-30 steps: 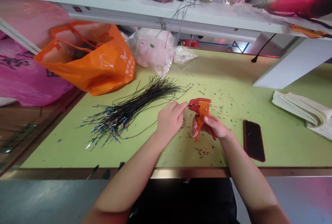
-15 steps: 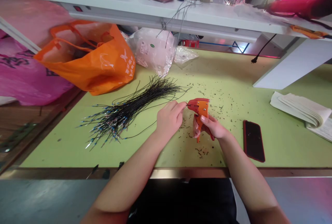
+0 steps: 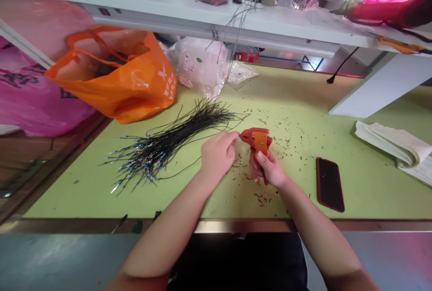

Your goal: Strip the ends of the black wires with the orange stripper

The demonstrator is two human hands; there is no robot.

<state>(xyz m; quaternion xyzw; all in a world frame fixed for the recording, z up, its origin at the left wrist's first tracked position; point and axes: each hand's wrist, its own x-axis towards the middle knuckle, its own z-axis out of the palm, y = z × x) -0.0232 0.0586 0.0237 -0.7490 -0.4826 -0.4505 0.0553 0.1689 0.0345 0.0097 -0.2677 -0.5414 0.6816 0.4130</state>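
Head view: dark clippings [image 3: 263,199] lie scattered on the table [image 3: 297,95], nearest its front edge; a red-edged phone [image 3: 330,184] lies flat to their right. Beyond, the right hand [image 3: 267,167] is closed around the grip of a red-and-orange hand tool [image 3: 259,140], held upright above the table, nose pointing left. The left hand [image 3: 218,154] pinches a thin wire [image 3: 238,138] at that nose. Left of it lies a bundle of black wires [image 3: 178,136] with blue-marked ends. Farther back: an orange bag [image 3: 118,88], a clear plastic bag [image 3: 204,66], and a white shelf [image 3: 141,5].
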